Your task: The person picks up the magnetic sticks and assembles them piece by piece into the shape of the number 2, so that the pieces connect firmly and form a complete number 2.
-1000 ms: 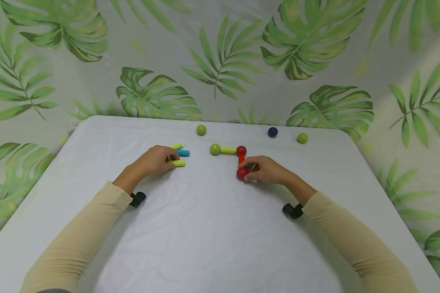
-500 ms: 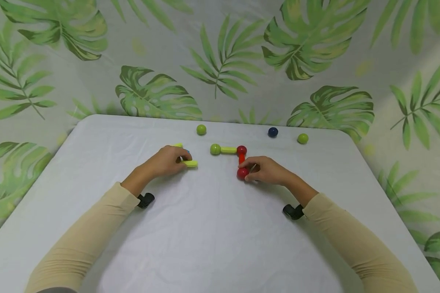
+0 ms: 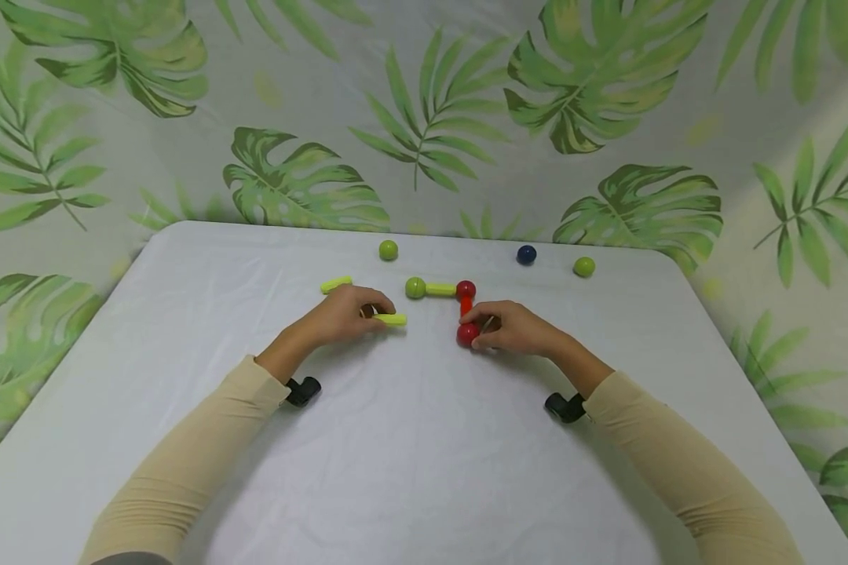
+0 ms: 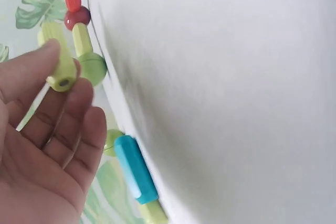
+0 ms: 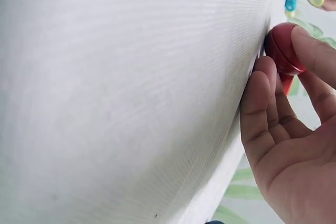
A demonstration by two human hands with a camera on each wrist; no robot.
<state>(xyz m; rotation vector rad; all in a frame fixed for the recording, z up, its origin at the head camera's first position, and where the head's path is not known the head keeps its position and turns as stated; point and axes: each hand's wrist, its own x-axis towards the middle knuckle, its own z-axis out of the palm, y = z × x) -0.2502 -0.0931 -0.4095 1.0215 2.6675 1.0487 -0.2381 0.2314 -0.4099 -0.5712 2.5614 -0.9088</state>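
Note:
My left hand point(image 3: 349, 315) pinches a yellow-green rod point(image 3: 393, 319) between thumb and fingers, lifted off the table; its near end shows a dark round spot point(image 4: 64, 83) in the left wrist view. My right hand point(image 3: 510, 328) grips a red ball point(image 5: 283, 48) resting on the table. A short red rod point(image 3: 466, 304) joins that ball to a second red ball point(image 3: 466, 290). From there a yellow-green rod point(image 3: 441, 289) runs left to a green ball point(image 3: 415, 288), making an L shape. A blue rod point(image 4: 135, 169) lies behind my left hand, hidden in the head view.
Another yellow-green rod point(image 3: 335, 284) lies beyond my left hand. Along the back of the white-covered table point(image 3: 424, 455) sit a green ball point(image 3: 389, 250), a dark blue ball point(image 3: 526, 255) and another green ball point(image 3: 584, 267). A leaf-print cloth point(image 3: 452, 110) hangs behind.
My left hand has moved right with the yellow-green rod, toward the joined pieces. It now covers the blue rod in the head view. My right hand has stayed on the red ball.

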